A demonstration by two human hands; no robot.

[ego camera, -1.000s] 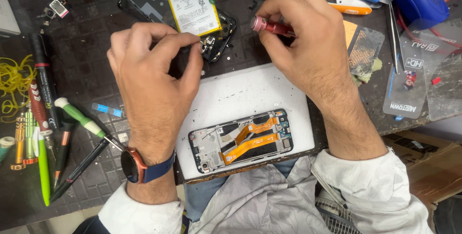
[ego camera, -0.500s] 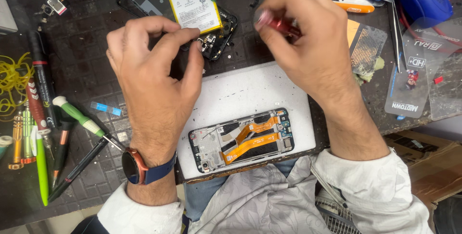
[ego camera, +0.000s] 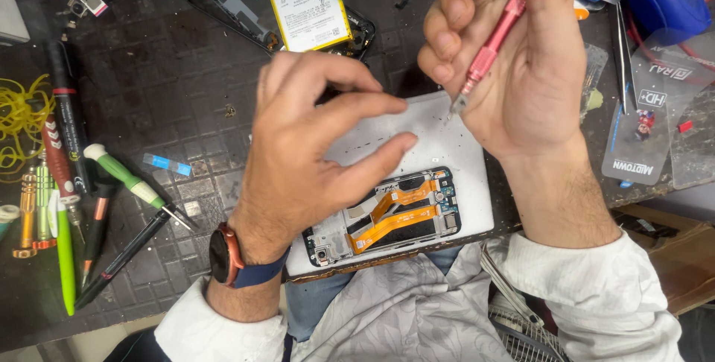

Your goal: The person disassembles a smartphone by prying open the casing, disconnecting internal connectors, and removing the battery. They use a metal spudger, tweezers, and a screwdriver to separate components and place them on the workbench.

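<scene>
Fingers of the right hand (ego camera: 521, 71) pinch a pink screwdriver (ego camera: 491, 45), its long axis slanting down-left, tip just above the white pad (ego camera: 462, 146) on the desk (ego camera: 186, 94). Left hand (ego camera: 313, 153) hovers over that pad half curled, holding nothing visible. The opened phone frame (ego camera: 383, 217) lies on the pad's near edge, below both hands; the left hand is nearer.

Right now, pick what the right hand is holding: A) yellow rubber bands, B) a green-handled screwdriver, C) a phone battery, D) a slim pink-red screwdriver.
D: the right hand grips a slim pink-red screwdriver, tip down over the white pad; the green-handled tool lies untouched on the mat.
</scene>
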